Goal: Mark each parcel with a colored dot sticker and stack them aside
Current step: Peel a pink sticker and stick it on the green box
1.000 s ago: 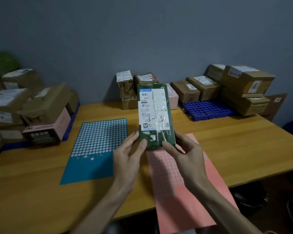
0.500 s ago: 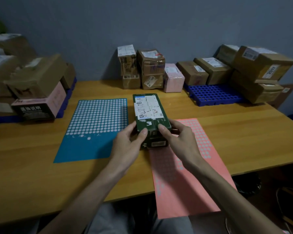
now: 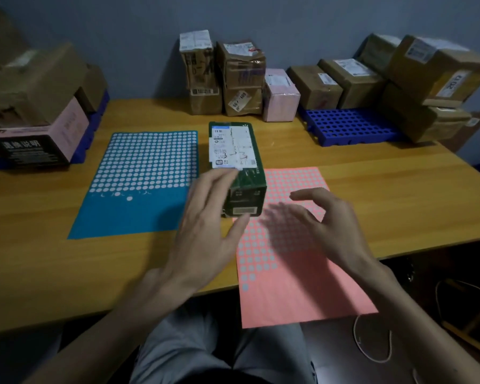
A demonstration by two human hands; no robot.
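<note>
A dark green parcel with a white shipping label lies flat on the wooden table, between a blue sticker sheet and a pink sticker sheet. My left hand hovers open at the parcel's near left corner, fingers spread and blurred, holding nothing. My right hand is open above the pink sheet, fingers loosely bent, just right of the parcel and apart from it.
Cardboard parcels stand along the wall: a stack at the back centre, a pink box, more on a blue perforated pallet at the right. Another pile sits at the left on a blue pallet. A cable lies on the floor.
The green parcel went from held upright in both hands to lying flat on the table. Both hands have let go of it and drawn back toward me.
</note>
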